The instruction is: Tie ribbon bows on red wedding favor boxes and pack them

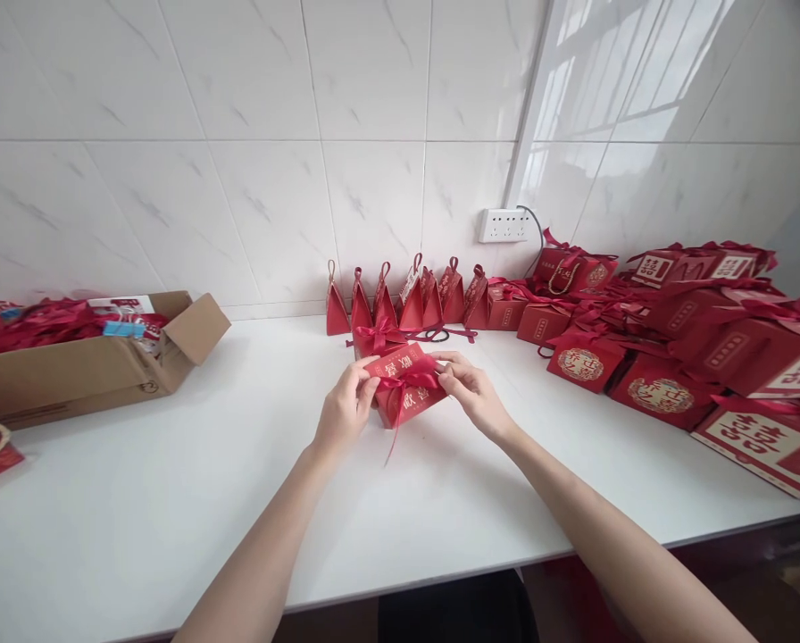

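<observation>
A small red gift box [400, 359] with gold lettering lies in front of me, tied with a red ribbon [408, 382] in a bow. At its left side the thumb and fingers of my left hand [346, 402] pinch the left part of the bow. My right hand [475, 393] pinches the bow's right loop between thumb and fingers. One loose ribbon tail hangs down over the box's near side onto the table. Just behind stands another red box with a bow [379, 332], partly hidden by the first box.
Several triangular red boxes [411, 308] with loops line the tiled wall. Finished-looking red boxes [668, 388] with ribbons are piled at right. A cardboard carton [98, 371] holding red ribbons and packets stands left on the white table [226, 500]. A power strip [505, 225] hangs on the wall.
</observation>
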